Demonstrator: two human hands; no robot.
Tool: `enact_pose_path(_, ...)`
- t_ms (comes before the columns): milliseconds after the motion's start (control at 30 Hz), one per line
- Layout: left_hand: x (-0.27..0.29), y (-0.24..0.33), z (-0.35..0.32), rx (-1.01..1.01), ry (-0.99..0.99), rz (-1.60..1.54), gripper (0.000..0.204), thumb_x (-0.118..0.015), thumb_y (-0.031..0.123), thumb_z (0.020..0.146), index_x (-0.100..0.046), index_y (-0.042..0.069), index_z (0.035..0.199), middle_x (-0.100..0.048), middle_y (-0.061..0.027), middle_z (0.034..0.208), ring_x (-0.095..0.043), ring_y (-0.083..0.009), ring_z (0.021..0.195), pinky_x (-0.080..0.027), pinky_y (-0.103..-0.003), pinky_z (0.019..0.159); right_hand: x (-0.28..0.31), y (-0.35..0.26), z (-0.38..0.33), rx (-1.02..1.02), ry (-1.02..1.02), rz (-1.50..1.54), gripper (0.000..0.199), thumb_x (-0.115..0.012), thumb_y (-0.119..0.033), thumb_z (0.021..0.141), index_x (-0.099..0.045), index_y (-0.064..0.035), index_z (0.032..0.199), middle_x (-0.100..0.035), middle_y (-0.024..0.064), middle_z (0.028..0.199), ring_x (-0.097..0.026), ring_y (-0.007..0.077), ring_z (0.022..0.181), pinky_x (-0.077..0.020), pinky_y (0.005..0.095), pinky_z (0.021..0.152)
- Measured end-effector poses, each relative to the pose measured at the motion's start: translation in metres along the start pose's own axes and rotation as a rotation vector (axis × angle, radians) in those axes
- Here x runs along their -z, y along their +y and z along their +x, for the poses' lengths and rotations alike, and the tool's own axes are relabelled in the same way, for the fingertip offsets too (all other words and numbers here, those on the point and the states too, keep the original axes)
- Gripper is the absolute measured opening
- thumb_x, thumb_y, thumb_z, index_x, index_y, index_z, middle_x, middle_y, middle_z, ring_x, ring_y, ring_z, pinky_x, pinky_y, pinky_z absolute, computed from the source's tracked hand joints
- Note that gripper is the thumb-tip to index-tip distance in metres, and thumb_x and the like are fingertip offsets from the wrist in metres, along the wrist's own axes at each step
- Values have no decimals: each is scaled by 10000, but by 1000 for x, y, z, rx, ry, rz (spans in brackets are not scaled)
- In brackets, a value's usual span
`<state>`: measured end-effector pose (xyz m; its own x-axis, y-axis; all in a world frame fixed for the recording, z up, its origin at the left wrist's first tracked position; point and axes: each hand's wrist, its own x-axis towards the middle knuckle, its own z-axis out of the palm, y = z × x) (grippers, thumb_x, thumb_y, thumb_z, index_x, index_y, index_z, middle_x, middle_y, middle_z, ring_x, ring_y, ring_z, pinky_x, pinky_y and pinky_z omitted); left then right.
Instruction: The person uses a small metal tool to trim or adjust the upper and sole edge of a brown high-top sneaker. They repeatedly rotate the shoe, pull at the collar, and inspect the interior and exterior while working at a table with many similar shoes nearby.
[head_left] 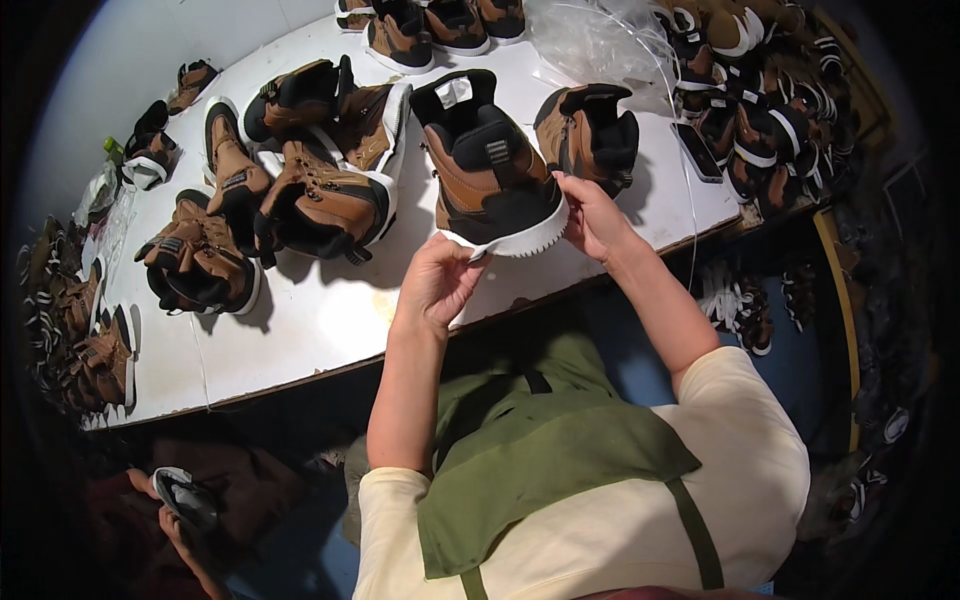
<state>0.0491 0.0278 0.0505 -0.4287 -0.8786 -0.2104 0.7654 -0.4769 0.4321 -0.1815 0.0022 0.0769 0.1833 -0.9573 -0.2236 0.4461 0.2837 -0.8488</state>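
Observation:
A brown and black high-top shoe (510,185) with a white ridged sole is between my two hands, close to the table's front edge. My left hand (442,280) pinches the white sole rim at the near left of the shoe. On the other side, my right hand (598,220) is closed on the shoe's lower right edge, thumb and fingertips against the sole. A pale label shows inside its collar. Just to the right and behind stands a similar shoe (582,140). Left of the held shoe lies a shoe (325,200) tipped among several others.
The white table (350,330) carries more shoes (440,30) at the back, a crumpled clear plastic bag (600,40) and a dark phone (697,152). Shoes are heaped (770,110) at the right. At lower left, another person's hands (165,505) hold a grey-white piece.

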Motion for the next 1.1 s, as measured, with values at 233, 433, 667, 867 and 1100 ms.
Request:
enact_pose_path(233,-16,17,-1,4,-7,-181,119,-502,-99,766,-536,-54,870,-601,-148,884,-636,-226,806,-592,-286,754,12,-14,-14,289,-260,-180,293,-684,-137,830,-548,-57,1077,-506,-51,821,-374,5,561,-284,172,476)
enact_pose_path(433,-20,21,1,-25,-50,-307,193,-491,-94,763,-480,-153,946,-590,-218,920,-638,-279,822,-598,-296,768,-8,-32,-23,552,-326,-495,393,-795,-13,675,-536,-70,965,-466,-59,947,-339,8,639,-297,148,575)
enact_pose_path(667,-27,26,-4,-41,26,-286,168,-519,-8,797,-512,-106,933,-599,-170,857,-637,-226,734,-594,-273,719,-23,-36,-19,756,-324,-759,384,-783,11,676,-532,-66,956,-506,-26,883,-368,7,629,-322,153,558)
enact_pose_path(867,-39,31,-18,-87,112,424,313,-468,308,925,-585,45,801,-586,-34,666,-579,-117,615,-470,-237,554,-32,-43,-10,655,-297,-602,367,-768,16,699,-541,-42,981,-528,-25,858,-418,-2,633,-350,137,563)
enact_pose_path(1100,-24,27,-11,-699,197,1030,268,-590,184,904,-544,-28,1062,-587,-53,892,-533,-100,803,-448,-242,724,-35,-36,-9,549,-325,-585,372,-744,37,726,-559,-20,1043,-547,-22,867,-430,-15,662,-360,121,590)
